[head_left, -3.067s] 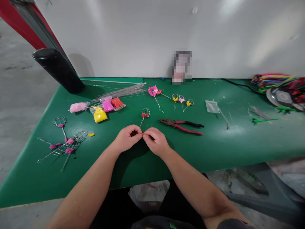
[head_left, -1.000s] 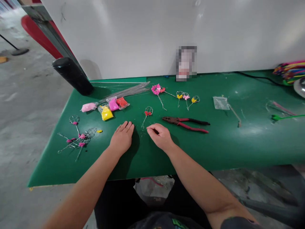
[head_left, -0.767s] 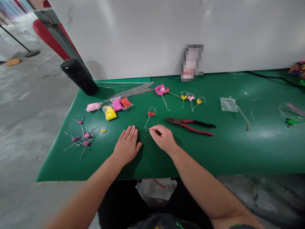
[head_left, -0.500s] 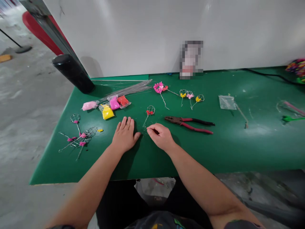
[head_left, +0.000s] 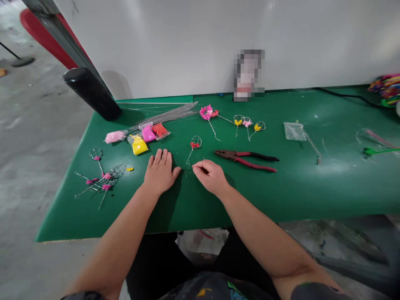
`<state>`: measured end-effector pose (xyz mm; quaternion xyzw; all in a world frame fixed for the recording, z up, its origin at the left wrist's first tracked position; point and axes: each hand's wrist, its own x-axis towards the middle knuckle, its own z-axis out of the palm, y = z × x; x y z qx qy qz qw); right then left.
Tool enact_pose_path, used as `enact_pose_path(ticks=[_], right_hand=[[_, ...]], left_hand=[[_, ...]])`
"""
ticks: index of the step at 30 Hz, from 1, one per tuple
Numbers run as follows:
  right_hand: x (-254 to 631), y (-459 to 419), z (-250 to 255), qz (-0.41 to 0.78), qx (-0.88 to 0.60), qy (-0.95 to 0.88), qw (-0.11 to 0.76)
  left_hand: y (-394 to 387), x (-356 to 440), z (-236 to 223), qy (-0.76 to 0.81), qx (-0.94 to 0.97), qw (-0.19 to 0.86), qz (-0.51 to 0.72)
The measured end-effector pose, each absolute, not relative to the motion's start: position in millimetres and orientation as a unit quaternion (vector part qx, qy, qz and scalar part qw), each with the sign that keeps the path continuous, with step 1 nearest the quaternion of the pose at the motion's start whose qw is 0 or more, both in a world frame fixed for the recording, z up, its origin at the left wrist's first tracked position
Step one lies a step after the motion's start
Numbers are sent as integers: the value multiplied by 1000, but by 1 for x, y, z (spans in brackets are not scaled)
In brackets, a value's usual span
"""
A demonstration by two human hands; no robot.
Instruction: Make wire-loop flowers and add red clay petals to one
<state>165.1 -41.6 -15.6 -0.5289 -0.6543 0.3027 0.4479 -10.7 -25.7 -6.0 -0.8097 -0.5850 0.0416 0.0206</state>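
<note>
My left hand [head_left: 160, 173] lies flat on the green table with its fingers stretched and slightly apart. To its right, my right hand [head_left: 211, 177] rests on its side, fingers curled and thumb meeting the forefinger. Whatever that pinch may hold is too small or hidden to make out. Just beyond the hands lies a small wire racket shape with red clay [head_left: 196, 144], touched by neither. Combination pliers [head_left: 229, 155] with red and black handles lie right of it. Left of my left hand is a pile of wire racket shapes with pink clay [head_left: 108, 177].
Bags of coloured clay [head_left: 139, 144] and a bundle of thin wires [head_left: 168, 114] lie at the back left. Wire shapes with pink and yellow clay [head_left: 239, 122] sit farther back. A clear plastic bag [head_left: 294, 131] and green scissors [head_left: 371, 151] are on the right. A black cylinder [head_left: 90, 93] leans at the left corner.
The whole view has shifted slightly, so things on the table appear a little farther left and higher. Both hands keep the same pose, and nothing has been picked up or put down.
</note>
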Motion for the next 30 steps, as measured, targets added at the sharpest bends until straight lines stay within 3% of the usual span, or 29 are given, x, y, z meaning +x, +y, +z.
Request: enact_pose_path(ticks=[6, 14, 21, 30], right_hand=[[166, -41, -17, 311, -530, -654, 442], [166, -40, -18, 321, -534, -646, 441], [166, -39, -17, 321, -536, -650, 432], [165, -40, -20, 322, -543, -643, 434]], left_hand=[[-49, -19, -7, -555, -832, 7, 20], [-51, -37, -4, -565, -818, -96, -48], [-42, -42, -3, -572, -813, -65, -83], [-12, -38, 18, -537, -837, -90, 58]])
